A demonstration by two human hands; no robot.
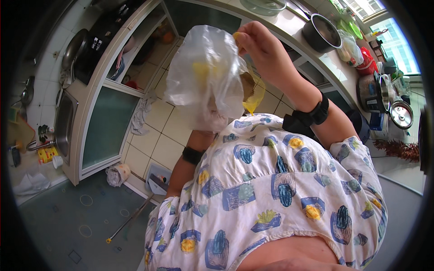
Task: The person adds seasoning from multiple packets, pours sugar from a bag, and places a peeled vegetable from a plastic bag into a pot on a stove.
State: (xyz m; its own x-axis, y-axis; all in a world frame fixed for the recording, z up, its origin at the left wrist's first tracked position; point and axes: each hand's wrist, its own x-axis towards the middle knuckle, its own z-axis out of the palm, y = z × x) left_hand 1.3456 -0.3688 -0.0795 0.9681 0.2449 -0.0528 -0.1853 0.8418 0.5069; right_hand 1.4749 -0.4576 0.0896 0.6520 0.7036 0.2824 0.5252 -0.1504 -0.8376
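Note:
A translucent white plastic bag [203, 54] hangs puffed out before me. My right hand [260, 47] is raised at its upper right edge, with thumb and fingers pinched on a bit of yellow film. A thin yellow plastic bag [257, 95] of the same colour hangs below that hand, partly behind the white bag, with something brown showing at it. Yellow also shows through the white bag. My left hand [216, 118] is at the bottom of the white bag, seen only dimly through the plastic. Its fingers are hidden.
A counter with a black pot [322, 32] and a glass bowl [264, 5] runs along the far right. To the left are a sink [67, 122] and a stove [101, 40]. A cloth [142, 115], a small bin [118, 174] and a dustpan [158, 178] are low down.

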